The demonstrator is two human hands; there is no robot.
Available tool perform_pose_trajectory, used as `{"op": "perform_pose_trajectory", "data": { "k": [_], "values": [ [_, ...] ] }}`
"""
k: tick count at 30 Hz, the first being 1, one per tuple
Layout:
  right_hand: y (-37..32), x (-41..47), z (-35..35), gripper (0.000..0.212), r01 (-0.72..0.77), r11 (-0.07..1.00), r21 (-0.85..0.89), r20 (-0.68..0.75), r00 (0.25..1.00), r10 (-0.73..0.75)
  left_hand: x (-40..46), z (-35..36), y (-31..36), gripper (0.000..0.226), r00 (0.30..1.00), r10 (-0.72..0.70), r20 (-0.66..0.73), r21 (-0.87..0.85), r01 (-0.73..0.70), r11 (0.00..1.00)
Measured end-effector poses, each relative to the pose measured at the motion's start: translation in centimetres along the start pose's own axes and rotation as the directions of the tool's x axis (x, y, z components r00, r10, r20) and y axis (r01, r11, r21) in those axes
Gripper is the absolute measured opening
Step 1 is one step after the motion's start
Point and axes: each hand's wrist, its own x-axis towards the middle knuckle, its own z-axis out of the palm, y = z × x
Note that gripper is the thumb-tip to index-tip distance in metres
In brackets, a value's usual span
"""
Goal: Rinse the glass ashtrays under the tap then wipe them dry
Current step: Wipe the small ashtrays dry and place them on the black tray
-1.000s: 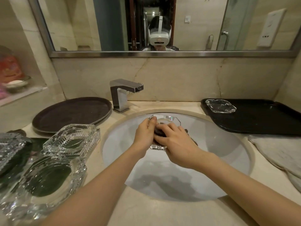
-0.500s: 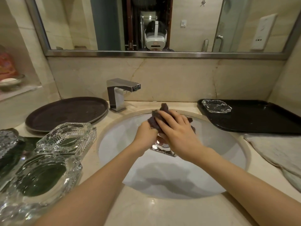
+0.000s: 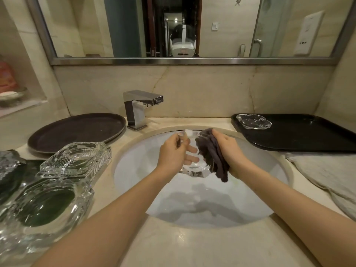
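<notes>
This is a bathroom, likely in a hotel or similar guest venue. A white undermount basin (image 3: 240, 199) sits in a beige marble vanity top (image 3: 192, 247), with a square chrome tap (image 3: 138, 110) at eleven o'clock. A wide steel-framed mirror (image 3: 192, 61) runs across twelve o'clock, reflecting a glass shower door. Serving trays flank the basin: a round brown tray (image 3: 77, 130) at ten o'clock, a black rectangular tray (image 3: 308, 135) at two. Several heavy glass ashtrays (image 3: 75, 160) crowd eight o'clock.
</notes>
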Motion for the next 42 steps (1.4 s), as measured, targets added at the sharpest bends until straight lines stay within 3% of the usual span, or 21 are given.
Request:
{"op": "perform_pose_trajectory", "data": {
  "k": [2,5,8,11,15,17,19,22,27,30,33,35,37,39,42],
  "values": [
    [0.2,-0.1,0.8,0.017,-0.008,0.994,0.112,0.021,1.000,0.005,0.2,0.0,0.5,0.017,0.996,-0.056,-0.073,-0.158,0.044,0.986],
    [1.1,-0.8,2.4,0.013,-0.081,0.993,0.085,0.104,0.992,0.072,0.7,-0.2,0.6,0.007,0.974,-0.120,-0.194,-0.282,0.062,0.958],
    [2.0,-0.5,3.2,0.011,-0.123,0.992,0.027,-0.009,0.992,0.123,1.2,-0.6,0.4,0.020,0.965,-0.131,-0.226,-0.272,0.066,0.960],
    [2.0,0.7,2.4,0.010,0.048,0.989,-0.140,-0.140,0.988,-0.068,1.1,-0.1,0.3,0.009,0.984,-0.098,-0.146,-0.152,0.076,0.986],
    [1.8,1.2,1.0,0.011,0.180,0.924,-0.337,-0.147,0.959,-0.240,1.2,0.4,0.5,0.011,0.994,-0.104,-0.045,-0.151,0.096,0.984],
    [1.6,1.1,0.6,0.012,0.214,0.921,-0.326,-0.102,0.960,-0.259,1.1,0.2,0.6,0.015,0.993,-0.120,-0.005,-0.128,0.119,0.985],
    [1.4,0.9,0.2,0.011,0.195,0.957,-0.215,-0.022,0.979,-0.204,0.8,-0.2,0.5,0.016,0.990,-0.134,0.053,-0.114,0.140,0.984],
    [0.8,0.5,-0.1,0.002,0.007,0.999,-0.050,0.114,0.993,-0.001,0.5,-0.6,0.1,0.016,0.992,-0.116,0.058,-0.106,0.122,0.987],
    [1.0,0.0,0.9,0.034,-0.244,0.963,0.115,0.144,0.963,0.227,0.7,-0.3,0.1,0.011,0.988,-0.117,-0.104,-0.158,0.099,0.982],
    [1.3,-0.4,1.8,0.035,-0.296,0.929,0.221,0.255,0.937,0.238,1.1,-1.0,0.1,0.015,0.975,-0.130,-0.181,-0.198,0.094,0.976],
    [1.3,-0.2,1.9,0.007,-0.205,0.971,0.125,0.066,0.978,0.198,1.4,-0.8,-0.3,0.014,0.977,-0.148,-0.156,-0.062,0.140,0.988],
    [1.7,0.6,1.5,0.007,-0.128,0.990,-0.064,-0.144,0.983,0.118,1.5,-0.3,-0.9,0.030,0.961,-0.231,-0.151,0.062,0.243,0.968],
    [1.7,1.2,0.8,0.008,0.004,0.931,-0.364,-0.272,0.956,-0.110,1.3,0.2,-0.7,0.056,0.925,-0.339,-0.171,0.075,0.355,0.932],
    [1.9,1.2,0.1,0.011,0.173,0.757,-0.631,-0.226,0.892,-0.392,1.0,0.7,0.3,0.065,0.896,-0.441,-0.056,-0.094,0.435,0.896],
    [2.0,0.3,0.8,0.020,0.424,0.384,-0.820,0.068,0.739,-0.670,0.9,0.6,1.4,0.064,0.836,-0.470,0.284,-0.519,0.546,0.658]
  ]
}}
